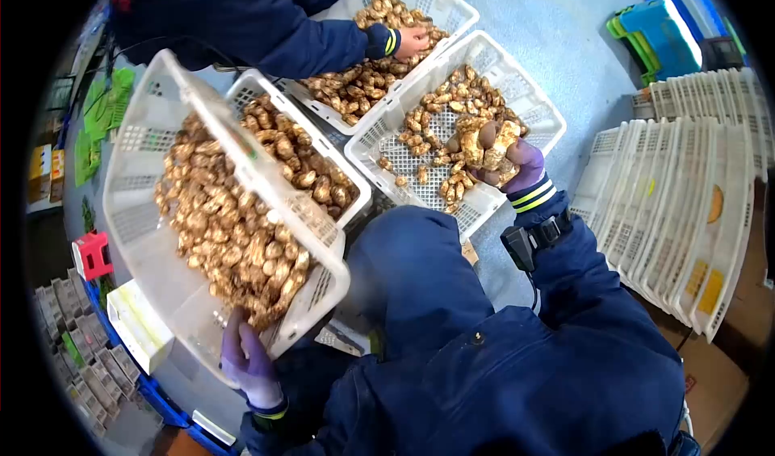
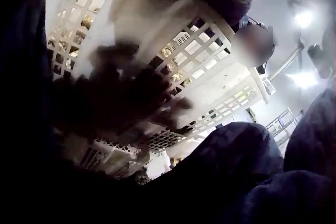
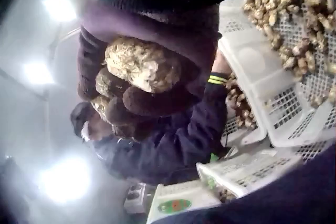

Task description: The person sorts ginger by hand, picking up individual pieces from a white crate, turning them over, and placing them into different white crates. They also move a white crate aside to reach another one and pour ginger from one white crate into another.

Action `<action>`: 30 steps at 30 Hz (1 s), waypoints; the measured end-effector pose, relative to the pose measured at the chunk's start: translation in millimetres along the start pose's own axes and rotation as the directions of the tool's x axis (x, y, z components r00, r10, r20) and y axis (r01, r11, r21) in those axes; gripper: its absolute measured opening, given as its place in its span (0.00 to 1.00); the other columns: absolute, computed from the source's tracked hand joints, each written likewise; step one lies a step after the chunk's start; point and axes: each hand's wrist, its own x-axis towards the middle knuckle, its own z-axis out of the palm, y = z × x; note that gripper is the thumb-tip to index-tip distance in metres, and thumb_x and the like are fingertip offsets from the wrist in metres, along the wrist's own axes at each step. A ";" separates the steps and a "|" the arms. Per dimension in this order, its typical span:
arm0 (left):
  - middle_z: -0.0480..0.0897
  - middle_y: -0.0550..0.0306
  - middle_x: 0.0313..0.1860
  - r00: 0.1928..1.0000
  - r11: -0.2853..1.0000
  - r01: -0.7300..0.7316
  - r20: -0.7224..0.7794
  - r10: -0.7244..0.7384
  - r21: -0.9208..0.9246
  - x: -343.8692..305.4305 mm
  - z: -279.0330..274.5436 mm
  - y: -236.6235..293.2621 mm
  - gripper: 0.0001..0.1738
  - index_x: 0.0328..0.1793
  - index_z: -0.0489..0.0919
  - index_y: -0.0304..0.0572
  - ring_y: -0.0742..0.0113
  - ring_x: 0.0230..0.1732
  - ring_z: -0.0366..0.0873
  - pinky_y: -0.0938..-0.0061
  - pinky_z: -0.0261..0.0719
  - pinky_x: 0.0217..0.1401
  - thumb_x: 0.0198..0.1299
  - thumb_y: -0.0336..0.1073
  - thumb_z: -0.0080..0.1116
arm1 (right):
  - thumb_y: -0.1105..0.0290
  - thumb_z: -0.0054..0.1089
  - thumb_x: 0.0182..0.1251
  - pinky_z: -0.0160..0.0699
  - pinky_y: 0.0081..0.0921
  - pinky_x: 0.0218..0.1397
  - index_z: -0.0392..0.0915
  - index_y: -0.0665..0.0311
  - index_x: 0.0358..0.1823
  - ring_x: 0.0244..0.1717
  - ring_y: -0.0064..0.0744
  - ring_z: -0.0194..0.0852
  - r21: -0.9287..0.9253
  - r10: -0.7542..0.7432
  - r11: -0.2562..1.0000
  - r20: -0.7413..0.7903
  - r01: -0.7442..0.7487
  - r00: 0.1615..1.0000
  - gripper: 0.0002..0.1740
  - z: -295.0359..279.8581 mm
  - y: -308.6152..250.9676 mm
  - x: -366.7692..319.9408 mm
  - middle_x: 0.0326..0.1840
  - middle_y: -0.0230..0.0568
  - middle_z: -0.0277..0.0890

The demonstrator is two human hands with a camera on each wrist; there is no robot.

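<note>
My gloved right hand (image 1: 525,165) grips several brown, knobbly tubers (image 1: 488,143) above the right white crate (image 1: 529,93). In the right wrist view the fingers (image 3: 152,100) curl round a pale, rough-skinned tuber (image 3: 142,66) and other tubers beside it. Loose tubers (image 1: 468,93) lie across that crate's mesh bottom. My left hand (image 1: 254,371), in a purple and white glove, is at the near end of a tilted white crate (image 1: 133,198). Its fingers reach the lower edge of a large tuber heap (image 1: 234,230). The left wrist view shows this hand only as a dark shape.
Another person's hand (image 1: 412,43) rests among tubers in the far crate (image 1: 448,8). One more crate of tubers (image 1: 303,153) stands partly behind the tilted one. Stacked white crates (image 1: 662,206) line the right side, with blue-green containers (image 1: 662,40) behind them.
</note>
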 end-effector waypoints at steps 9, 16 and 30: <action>0.76 0.43 0.62 0.910 0.969 0.085 -0.378 -0.171 -0.232 -63.8 -118.3 -77.9 0.22 0.67 0.68 0.27 0.58 0.60 0.75 0.68 0.69 0.65 0.73 0.34 0.42 | 0.56 0.63 0.61 0.75 0.18 0.38 0.74 0.64 0.51 0.30 0.24 0.71 -0.400 -0.059 0.877 0.462 0.267 0.885 0.23 97.8 -82.9 -86.9 0.63 0.67 0.64; 0.77 0.58 0.39 0.464 0.286 0.721 0.133 -0.876 -0.631 -276.1 -67.7 -391.9 0.21 0.59 0.76 0.46 0.68 0.30 0.75 0.78 0.71 0.23 0.65 0.49 0.52 | 0.57 0.61 0.53 0.72 0.37 0.47 0.73 0.58 0.49 0.44 0.39 0.70 -0.353 -0.166 0.812 0.624 0.465 0.764 0.22 168.6 -28.2 -97.5 0.42 0.40 0.69; 0.80 0.49 0.46 0.720 0.126 0.580 0.434 -0.542 -0.805 -305.4 112.9 -442.8 0.15 0.47 0.73 0.47 0.56 0.45 0.75 0.67 0.69 0.47 0.66 0.49 0.46 | 0.74 0.65 0.30 0.69 0.32 0.61 0.81 0.71 0.41 0.50 0.39 0.76 -0.864 0.580 0.320 0.503 0.388 0.641 0.27 419.2 230.8 -65.2 0.46 0.45 0.80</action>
